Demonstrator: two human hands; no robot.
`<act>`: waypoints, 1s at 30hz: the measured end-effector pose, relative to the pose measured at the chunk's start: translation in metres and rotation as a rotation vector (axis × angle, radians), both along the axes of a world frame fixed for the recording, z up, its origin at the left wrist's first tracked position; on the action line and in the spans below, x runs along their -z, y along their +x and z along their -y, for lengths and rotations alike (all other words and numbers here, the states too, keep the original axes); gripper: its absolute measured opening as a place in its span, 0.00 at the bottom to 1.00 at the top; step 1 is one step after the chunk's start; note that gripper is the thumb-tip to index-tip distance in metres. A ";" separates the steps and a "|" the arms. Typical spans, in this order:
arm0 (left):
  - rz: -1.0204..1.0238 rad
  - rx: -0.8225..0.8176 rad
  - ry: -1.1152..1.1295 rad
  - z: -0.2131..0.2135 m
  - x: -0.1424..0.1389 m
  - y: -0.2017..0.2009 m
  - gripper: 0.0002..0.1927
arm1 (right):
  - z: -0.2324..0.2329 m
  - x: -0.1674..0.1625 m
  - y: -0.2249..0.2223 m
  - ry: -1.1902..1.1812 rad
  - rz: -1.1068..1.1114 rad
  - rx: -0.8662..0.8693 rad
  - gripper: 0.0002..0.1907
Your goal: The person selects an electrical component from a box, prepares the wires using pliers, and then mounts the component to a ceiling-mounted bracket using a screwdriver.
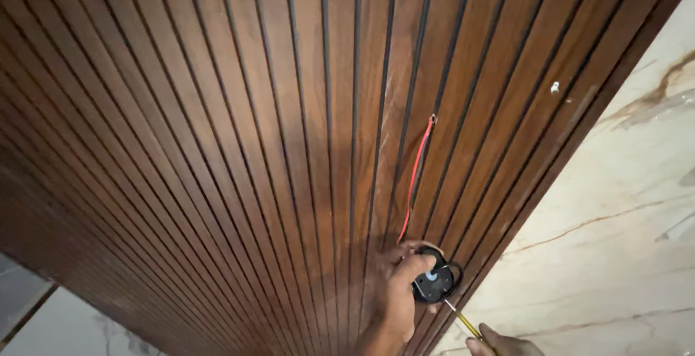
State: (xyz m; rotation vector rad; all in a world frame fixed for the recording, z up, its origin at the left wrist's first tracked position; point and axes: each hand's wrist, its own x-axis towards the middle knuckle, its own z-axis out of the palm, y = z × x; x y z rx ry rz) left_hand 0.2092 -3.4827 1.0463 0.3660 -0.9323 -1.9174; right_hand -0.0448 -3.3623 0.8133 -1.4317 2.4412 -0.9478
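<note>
A wide panel of dark brown wood slats (pixel 239 146) fills most of the view, its long smooth ribs parted by narrow black grooves that fan outward from the lower middle. The grain shows a soft sheen, lighter in a streak near the centre.

Low on this slatted panel, close to its right edge, sits a small round black fitting (pixel 435 284), disc-shaped, with a pale spot at its middle and a thin dark loop of wire at its right side. The left hand (pixel 399 284) presses against the panel just to the left of the fitting, fingers curled round its rim and thumb laid across its face, so the hand is partly closed on it.

A thin red wire (pixel 415 179) comes out of a small hole in a groove higher up the panel and hangs down along the slats to the top of the fitting, where it passes behind the fingers.

Below and to the right of the fitting, the right hand (pixel 503 344) shows only in part at the bottom edge; it is closed round a slender screwdriver (pixel 459 319) with a yellow shaft, whose metal tip slants up to touch the fitting's lower right edge.

To the right of the panel lies a glossy pale marble surface (pixel 622 240) veined with brown. A small white fleck (pixel 555 87) sits on a slat near the panel's upper right.
</note>
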 end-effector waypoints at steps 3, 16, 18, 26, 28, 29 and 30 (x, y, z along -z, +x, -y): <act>0.005 -0.003 -0.004 -0.005 -0.005 0.003 0.15 | -0.005 0.002 0.007 -0.150 0.363 0.047 0.24; -0.003 -0.032 -0.018 -0.025 0.004 0.000 0.14 | -0.061 -0.172 0.164 -0.739 0.143 0.120 0.11; -0.023 -0.020 0.010 -0.028 0.005 -0.002 0.14 | -0.063 -0.175 0.166 -0.852 -0.183 0.018 0.12; -0.101 0.018 0.105 -0.040 0.009 -0.008 0.11 | -0.074 -0.162 0.134 -0.573 1.124 0.272 0.14; -0.070 -0.003 0.118 -0.042 0.011 -0.010 0.12 | -0.074 -0.160 0.145 -0.560 0.939 0.415 0.12; -0.057 -0.015 0.122 -0.041 0.011 -0.011 0.12 | -0.074 -0.159 0.152 -0.555 0.752 0.442 0.11; -0.052 -0.012 0.131 -0.040 0.012 -0.013 0.12 | -0.075 -0.159 0.159 -0.546 0.567 0.463 0.10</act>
